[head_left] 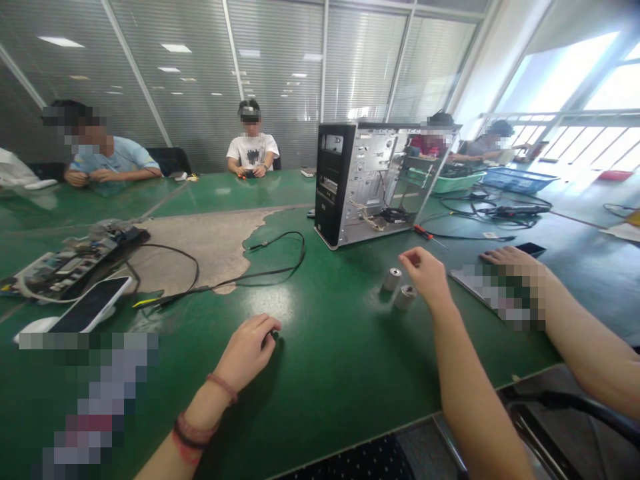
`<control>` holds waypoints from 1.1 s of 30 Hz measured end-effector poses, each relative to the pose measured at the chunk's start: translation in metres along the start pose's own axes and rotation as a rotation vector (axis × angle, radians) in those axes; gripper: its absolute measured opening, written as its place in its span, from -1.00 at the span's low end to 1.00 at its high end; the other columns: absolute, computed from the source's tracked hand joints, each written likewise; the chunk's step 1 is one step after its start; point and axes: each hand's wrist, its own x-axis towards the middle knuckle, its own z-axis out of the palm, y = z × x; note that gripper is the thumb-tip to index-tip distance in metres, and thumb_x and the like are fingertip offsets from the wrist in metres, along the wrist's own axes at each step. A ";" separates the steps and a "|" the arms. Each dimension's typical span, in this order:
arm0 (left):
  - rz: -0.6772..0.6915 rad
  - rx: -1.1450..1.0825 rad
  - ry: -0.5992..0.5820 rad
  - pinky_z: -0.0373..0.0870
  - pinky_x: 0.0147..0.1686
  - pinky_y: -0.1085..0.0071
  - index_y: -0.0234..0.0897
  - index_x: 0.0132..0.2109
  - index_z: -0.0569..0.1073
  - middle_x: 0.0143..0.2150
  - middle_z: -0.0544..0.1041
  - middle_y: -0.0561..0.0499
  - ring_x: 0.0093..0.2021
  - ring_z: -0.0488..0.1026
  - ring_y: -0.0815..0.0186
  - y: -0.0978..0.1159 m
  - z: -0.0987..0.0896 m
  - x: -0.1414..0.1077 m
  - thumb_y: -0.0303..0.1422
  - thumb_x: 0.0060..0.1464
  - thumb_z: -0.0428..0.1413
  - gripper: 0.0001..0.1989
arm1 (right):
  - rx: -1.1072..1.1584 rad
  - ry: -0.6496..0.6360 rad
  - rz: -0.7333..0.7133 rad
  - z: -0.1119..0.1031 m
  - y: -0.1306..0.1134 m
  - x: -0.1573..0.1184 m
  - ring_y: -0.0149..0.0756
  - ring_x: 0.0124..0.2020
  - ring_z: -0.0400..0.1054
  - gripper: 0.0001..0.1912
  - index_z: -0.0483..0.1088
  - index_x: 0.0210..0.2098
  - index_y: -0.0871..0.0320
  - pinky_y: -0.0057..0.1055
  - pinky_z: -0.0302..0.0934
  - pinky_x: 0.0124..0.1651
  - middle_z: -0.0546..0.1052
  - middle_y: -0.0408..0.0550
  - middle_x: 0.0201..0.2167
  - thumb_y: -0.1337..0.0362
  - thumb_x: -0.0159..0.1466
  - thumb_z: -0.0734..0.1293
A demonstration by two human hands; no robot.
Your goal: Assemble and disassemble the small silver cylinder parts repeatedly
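The right hand [423, 277] is hanging loosely curled, pinching nothing, just beside two metal cylinders [392, 279] standing on the green workbench [325, 373]. The left hand [246, 353] is resting curled at lower center, its grip hidden. An open computer tower [340, 180] is standing upper center.

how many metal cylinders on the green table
2. One metal cylinder sits left of the right hand, and a second metal cylinder sits just below it; others could be hidden behind that hand.
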 end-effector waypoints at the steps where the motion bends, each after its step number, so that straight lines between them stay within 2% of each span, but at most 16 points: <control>1: -0.001 0.001 0.001 0.32 -0.15 0.31 -0.23 -0.23 0.41 -0.25 0.47 0.00 -0.21 0.42 0.24 0.000 0.000 0.000 -0.56 0.06 -0.08 -0.77 | -0.037 -0.017 0.044 -0.001 0.010 0.001 -0.28 -0.44 0.32 -0.82 0.39 -0.41 0.16 -0.37 0.16 -0.33 0.45 -0.07 -0.49 0.19 0.18 0.24; 4: -0.001 0.003 0.012 0.32 -0.15 0.31 -0.23 -0.23 0.41 -0.26 0.48 0.00 -0.21 0.42 0.25 -0.001 0.001 -0.001 -0.55 0.06 -0.07 -0.78 | -0.066 -0.101 0.079 0.002 0.027 0.000 -0.27 -0.43 0.34 -0.79 0.41 -0.40 0.16 -0.37 0.16 -0.33 0.48 -0.06 -0.49 0.18 0.16 0.22; 13: -0.024 0.013 0.009 0.31 -0.17 0.31 -0.24 -0.24 0.41 -0.26 0.47 0.00 -0.22 0.41 0.24 0.000 0.000 -0.002 -0.56 0.05 -0.07 -0.78 | -0.040 -0.228 0.012 0.014 0.031 -0.002 -0.28 -0.39 0.36 -0.80 0.45 -0.36 0.16 -0.36 0.19 -0.27 0.50 -0.07 -0.42 0.26 0.11 0.21; 23: -0.013 0.028 -0.007 0.31 -0.15 0.31 -0.23 -0.25 0.40 -0.28 0.46 0.00 -0.22 0.40 0.24 0.005 -0.001 -0.003 -0.57 0.04 -0.07 -0.78 | -0.086 -0.278 -0.018 0.019 0.034 -0.003 -0.27 -0.38 0.36 -0.82 0.46 -0.37 0.14 -0.34 0.20 -0.25 0.46 -0.06 -0.41 0.25 0.10 0.25; 27: -0.013 0.023 -0.002 0.30 -0.15 0.30 -0.23 -0.24 0.40 -0.26 0.46 0.00 -0.21 0.40 0.23 0.006 -0.002 -0.003 -0.57 0.04 -0.07 -0.78 | 0.023 -0.297 0.028 0.016 0.036 -0.001 -0.25 -0.36 0.39 -0.73 0.47 -0.29 0.15 -0.33 0.23 -0.26 0.51 -0.03 -0.36 0.15 0.13 0.24; 31: -0.013 0.021 -0.002 0.30 -0.15 0.30 -0.23 -0.24 0.40 -0.26 0.46 -0.01 -0.20 0.41 0.23 0.007 -0.004 -0.003 -0.56 0.04 -0.07 -0.78 | 0.098 -0.222 0.147 0.003 0.041 -0.001 -0.19 -0.35 0.41 -0.65 0.45 -0.23 0.17 -0.30 0.26 -0.29 0.54 0.01 -0.35 0.08 0.16 0.20; 33: -0.015 0.022 -0.001 0.31 -0.16 0.30 -0.23 -0.24 0.40 -0.26 0.46 0.00 -0.21 0.41 0.23 0.006 -0.004 -0.003 -0.57 0.04 -0.07 -0.78 | 0.086 -0.186 0.162 -0.005 0.042 -0.008 -0.18 -0.35 0.42 -0.64 0.44 -0.22 0.17 -0.27 0.27 -0.28 0.54 0.03 -0.32 0.07 0.18 0.19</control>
